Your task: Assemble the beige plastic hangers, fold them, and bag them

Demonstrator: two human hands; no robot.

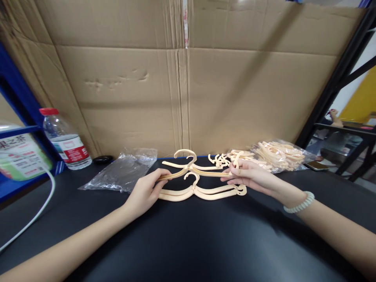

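A cream plastic clothes hanger (207, 172) is held between my two hands, its hook pointing away from me. My left hand (148, 189) pinches the end of its left arm. My right hand (254, 177) grips the right end, where a small curved cream piece (236, 159) sticks up by the fingers; whether it is joined to the hanger I cannot tell. Nearer to me, more cream hangers (176, 197) lie together on the black table, with a rounded end piece (241, 190) at their right. Behind the held one lies another hanger (173, 165).
Small cream hooks (219, 160) lie in a heap beside plastic bags of cream parts (279, 154). At left are a flattened clear bag (120, 172), a water bottle (69, 145) and a white cable (44, 211). Cardboard (132, 98) walls the back; a phone (316, 165) lies right.
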